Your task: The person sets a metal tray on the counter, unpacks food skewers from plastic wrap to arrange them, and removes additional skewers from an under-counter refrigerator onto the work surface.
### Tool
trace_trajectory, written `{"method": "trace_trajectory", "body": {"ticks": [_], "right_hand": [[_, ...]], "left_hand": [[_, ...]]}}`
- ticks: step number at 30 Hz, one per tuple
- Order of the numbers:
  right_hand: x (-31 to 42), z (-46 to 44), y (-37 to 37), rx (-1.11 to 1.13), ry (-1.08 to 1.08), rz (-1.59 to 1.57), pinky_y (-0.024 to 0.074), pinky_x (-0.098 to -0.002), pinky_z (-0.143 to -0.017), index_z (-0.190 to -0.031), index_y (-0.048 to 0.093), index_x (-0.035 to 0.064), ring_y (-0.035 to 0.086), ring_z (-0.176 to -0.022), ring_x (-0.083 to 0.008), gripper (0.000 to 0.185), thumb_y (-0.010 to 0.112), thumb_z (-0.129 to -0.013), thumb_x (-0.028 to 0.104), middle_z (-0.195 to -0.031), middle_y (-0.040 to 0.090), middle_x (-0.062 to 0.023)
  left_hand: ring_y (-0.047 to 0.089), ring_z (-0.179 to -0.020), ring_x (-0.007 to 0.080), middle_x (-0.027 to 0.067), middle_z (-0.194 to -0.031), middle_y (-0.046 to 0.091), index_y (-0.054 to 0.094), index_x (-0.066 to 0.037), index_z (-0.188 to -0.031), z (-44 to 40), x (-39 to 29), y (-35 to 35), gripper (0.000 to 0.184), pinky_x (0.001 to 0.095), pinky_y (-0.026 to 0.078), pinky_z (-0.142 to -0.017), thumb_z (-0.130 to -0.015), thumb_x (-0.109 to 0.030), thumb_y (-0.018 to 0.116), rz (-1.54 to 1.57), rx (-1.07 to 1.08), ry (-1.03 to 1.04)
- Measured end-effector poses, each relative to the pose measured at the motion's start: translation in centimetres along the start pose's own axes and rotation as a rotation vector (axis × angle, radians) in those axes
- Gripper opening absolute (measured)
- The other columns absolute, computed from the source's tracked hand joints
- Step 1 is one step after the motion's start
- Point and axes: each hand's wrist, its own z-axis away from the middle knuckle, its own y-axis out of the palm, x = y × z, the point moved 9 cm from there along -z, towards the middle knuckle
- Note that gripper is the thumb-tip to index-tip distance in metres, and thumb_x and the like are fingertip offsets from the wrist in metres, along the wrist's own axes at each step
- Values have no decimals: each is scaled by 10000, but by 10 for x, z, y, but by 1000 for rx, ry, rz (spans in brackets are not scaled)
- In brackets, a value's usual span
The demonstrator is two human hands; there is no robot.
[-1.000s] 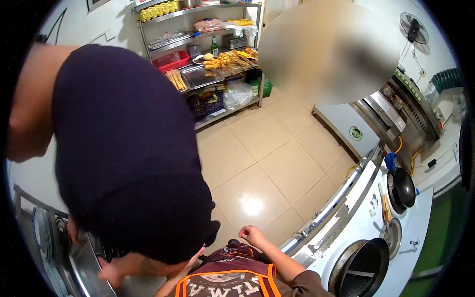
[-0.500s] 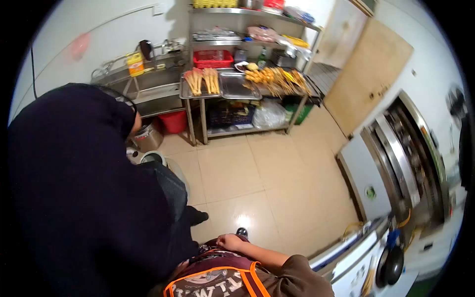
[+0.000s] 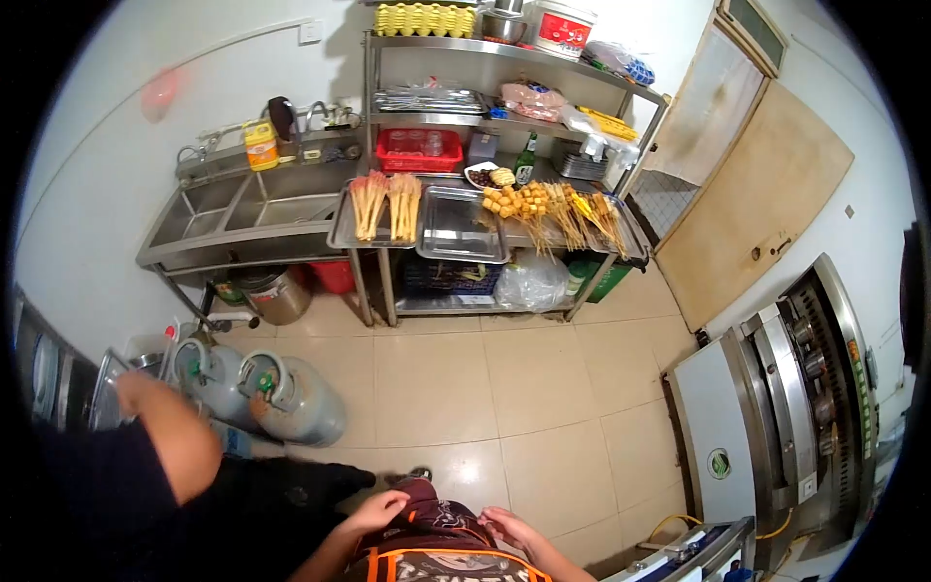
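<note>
My left hand (image 3: 379, 510) hangs low in front of my body, its fingers loosely bent and holding nothing that shows. On the other side of the apron (image 3: 436, 566) with orange edging, my right hand (image 3: 506, 527) has its fingers apart, also with nothing in it. Both hands are nearest to my own dark red clothing. Well ahead of them stands a steel table with a tray of pale bundled skewers (image 3: 385, 207), a bare metal tray (image 3: 464, 225) and several skewers of golden cubes (image 3: 524, 202).
At lower left, a co-worker's arm (image 3: 176, 432) reaches towards a metal rack. Gas cylinders (image 3: 301, 403) stand on the tiled floor (image 3: 436, 378) near it. A double sink (image 3: 281, 199) is at back left, a steel cooking appliance (image 3: 766, 388) at right, and a wooden door (image 3: 756, 204) behind.
The co-worker has moved from beside me to the lower left, uncovering the sink and cylinders. My view has turned slightly, and both my hands now show at my front.
</note>
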Motion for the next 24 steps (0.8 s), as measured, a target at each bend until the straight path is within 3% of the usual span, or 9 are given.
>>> {"method": "trace_trajectory", "body": {"ticks": [6, 8, 10, 12, 13, 16, 19, 23, 24], "right_hand": [[54, -24, -36, -39, -30, 252, 260, -162, -431, -813, 542, 90, 340, -480, -24, 221, 498, -882, 295, -601, 432, 66], [99, -41, -61, -225, -73, 227, 281, -168, -444, -789, 564, 85, 375, -498, -24, 244, 513, -872, 309, -600, 464, 63], [150, -68, -80, -257, -130, 289, 314, -180, -463, -722, 581, 79, 417, -523, -36, 292, 519, -866, 325, -597, 503, 47], [184, -92, -118, -509, 45, 387, 411, -206, -587, -777, 622, 63, 502, -624, -73, 281, 535, -861, 316, -660, 556, 27], [238, -102, -110, -538, -267, 567, 418, -212, -580, -781, 625, 50, 496, -603, -94, 285, 519, -870, 299, -634, 535, 11], [333, -116, -128, -561, -633, 610, 429, -211, -596, -815, 628, 39, 520, -654, -95, 108, 550, -837, 111, -714, 592, -6], [409, -103, -164, -701, -656, 498, 420, -212, -535, -783, 624, 36, 498, -592, -71, 64, 568, -808, 55, -679, 587, -8], [509, -90, -247, -933, -471, 487, 426, -208, -506, -697, 599, 25, 501, -538, -65, 181, 583, -820, 157, -647, 601, -24], [545, -92, -266, -863, -562, 419, 415, -191, -499, -705, 605, 28, 497, -514, -80, 208, 617, -800, 214, -625, 594, -23]], "left_hand": [[573, -896, 245, 144, -957, 602, 552, -15, -1032, -147, -52, -38, 257, 315, 438, -793, -848, -190, 513, 41, -111, 134], [572, -896, 240, 145, -958, 601, 551, -12, -1032, -197, -68, -52, 255, 312, 438, -791, -849, -185, 510, 28, -97, 157], [572, -895, 236, 146, -959, 600, 550, -10, -1032, -244, -91, -72, 252, 309, 438, -789, -850, -180, 508, 6, -88, 180], [570, -888, 232, 142, -952, 597, 550, -6, -1028, -287, -118, -87, 245, 306, 441, -780, -849, -167, 505, -89, -49, 241], [570, -888, 232, 142, -952, 597, 550, -6, -1028, -311, -129, -95, 245, 306, 441, -780, -849, -167, 505, -92, -35, 254], [568, -859, 231, 136, -931, 591, 550, -5, -1018, -355, -172, -125, 237, 300, 441, -772, -843, -159, 510, -35, -67, 277], [554, -901, 186, 110, -984, 590, 544, 1, -1045, -383, -204, -146, 251, 289, 428, -797, -864, -166, 495, -81, -77, 218], [554, -914, 200, 109, -1012, 585, 539, -23, -1070, -423, -191, -154, 252, 295, 428, -804, -868, -168, 499, 93, -61, 172], [551, -929, 210, 115, -1031, 580, 539, -40, -1084, -437, -175, -155, 254, 298, 426, -808, -865, -165, 506, 124, -66, 165]]}}
